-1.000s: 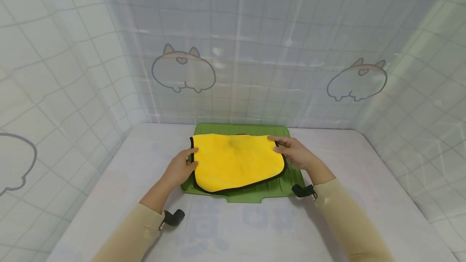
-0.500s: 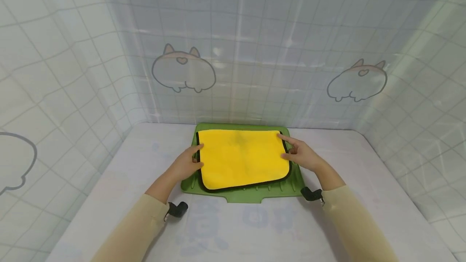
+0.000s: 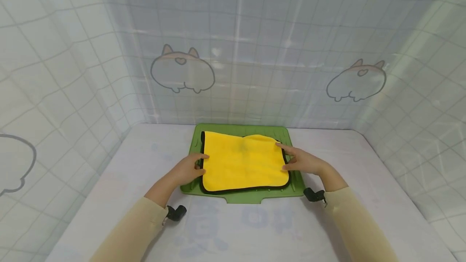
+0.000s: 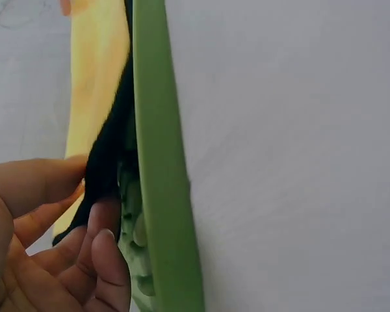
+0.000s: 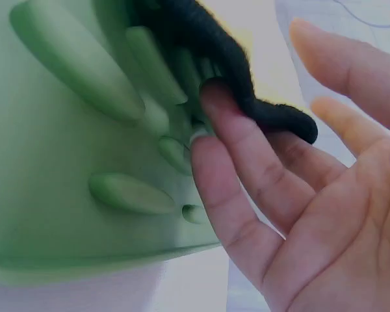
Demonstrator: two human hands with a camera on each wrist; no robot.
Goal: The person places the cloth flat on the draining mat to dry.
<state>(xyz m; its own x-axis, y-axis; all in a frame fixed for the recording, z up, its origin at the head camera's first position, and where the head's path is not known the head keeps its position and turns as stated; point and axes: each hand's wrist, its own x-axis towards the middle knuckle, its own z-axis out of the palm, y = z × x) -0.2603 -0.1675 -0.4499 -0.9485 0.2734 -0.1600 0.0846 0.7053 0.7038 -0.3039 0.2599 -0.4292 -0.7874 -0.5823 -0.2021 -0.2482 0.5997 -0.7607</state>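
Note:
A yellow cloth [image 3: 244, 163] with a black edge lies over a green ridged draining tray [image 3: 244, 198], a little raised along its sides. My left hand [image 3: 186, 170] pinches its left side, thumb and forefinger above and the other fingers below. On the right side, my right hand [image 3: 305, 161] has thumb and forefinger over the cloth's top in the head view. In the right wrist view, other fingers [image 5: 237, 156] reach under the black edge [image 5: 234, 58], above the tray's ridges [image 5: 133, 193]. Whatever the cloth covers is hidden.
The tray stands on a white table [image 3: 233, 237] with faint printed marks, close to the back wall. White grid-patterned sheets [image 3: 269, 51] with animal drawings [image 3: 183, 71] close off the back and both sides. Small black devices [image 3: 176, 213] are worn at both wrists.
Both hands have shifted the cloth right over the tray, then lowered slightly toward me. Its far edge has buckled near the right, and its near edge lies straighter.

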